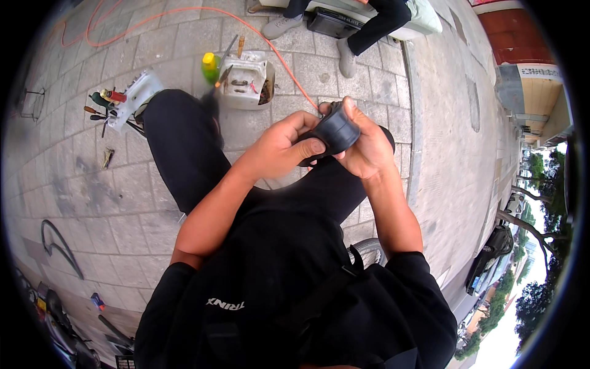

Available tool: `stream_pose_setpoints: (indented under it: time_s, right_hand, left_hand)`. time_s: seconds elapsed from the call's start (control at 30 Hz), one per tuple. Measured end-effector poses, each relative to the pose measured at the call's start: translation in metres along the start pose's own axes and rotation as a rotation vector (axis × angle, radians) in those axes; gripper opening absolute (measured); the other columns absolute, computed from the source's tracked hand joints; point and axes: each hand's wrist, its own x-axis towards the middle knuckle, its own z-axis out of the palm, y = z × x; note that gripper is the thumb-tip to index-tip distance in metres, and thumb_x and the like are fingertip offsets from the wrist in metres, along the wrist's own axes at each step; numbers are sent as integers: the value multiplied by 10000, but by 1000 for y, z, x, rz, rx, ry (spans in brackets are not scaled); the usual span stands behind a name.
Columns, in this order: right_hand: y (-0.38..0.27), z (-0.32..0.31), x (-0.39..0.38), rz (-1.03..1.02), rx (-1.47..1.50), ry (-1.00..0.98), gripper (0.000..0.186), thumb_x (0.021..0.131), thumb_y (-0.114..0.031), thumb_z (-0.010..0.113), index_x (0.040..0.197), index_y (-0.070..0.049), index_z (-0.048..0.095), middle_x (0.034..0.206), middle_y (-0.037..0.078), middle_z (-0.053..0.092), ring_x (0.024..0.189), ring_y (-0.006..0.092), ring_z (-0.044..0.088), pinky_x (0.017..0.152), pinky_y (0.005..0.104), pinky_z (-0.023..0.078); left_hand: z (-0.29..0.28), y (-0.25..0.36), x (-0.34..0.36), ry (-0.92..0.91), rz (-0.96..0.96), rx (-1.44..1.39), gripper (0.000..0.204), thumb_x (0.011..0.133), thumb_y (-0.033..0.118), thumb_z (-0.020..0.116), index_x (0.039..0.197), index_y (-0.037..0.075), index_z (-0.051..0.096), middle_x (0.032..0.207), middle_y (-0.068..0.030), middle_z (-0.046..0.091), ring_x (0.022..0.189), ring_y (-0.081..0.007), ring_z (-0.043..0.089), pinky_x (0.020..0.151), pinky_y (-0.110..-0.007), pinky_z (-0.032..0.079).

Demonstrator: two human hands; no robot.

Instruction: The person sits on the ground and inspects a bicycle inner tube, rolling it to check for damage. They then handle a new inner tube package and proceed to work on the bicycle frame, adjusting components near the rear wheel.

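Observation:
Both hands meet over my lap, around a bunched black inner tube [338,130] with a smooth, curved surface and a faint seam line. My left hand [279,146] closes on its left side, the thumb lying along the near face. From the right, my right hand [370,142] wraps it, thumb up at the far end and fingers partly hidden behind. The end of an orange hose [280,56] reaches the far side of my hands; whether it joins the tube is hidden.
Ahead stands a white container [249,92] with tools, beside a green bottle with a yellow cap [211,66]. A white tool holder [138,97] with screwdrivers is left of my knee. A seated person's shoe [346,58] is at the far side. A black tube strip [61,249] lies left.

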Motion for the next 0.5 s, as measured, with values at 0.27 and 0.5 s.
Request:
stream_pose_setpoints:
  time_s: [0.27,0.5]
  right_hand:
    - [14,-1,3,-47,-324,102,338,1087,-299,563,1192,-12,708,943,71,723,685,111,619,612,259,512]
    - [21,-17,6,-335,-716,286,286,1053,-158,542,1224,22,685,853,24,672,696,86,605,616,254,509]
  left_hand:
    - [6,-4,10,26,188,200,724,975,281,775,1549,39,406,1217,-96,663,1019,-162,662,819,-332,574]
    - [13,6,6,179,-8,284,584,1000,301,750,1452,-3,539,1243,-106,684,1065,-151,665,955,-318,545]
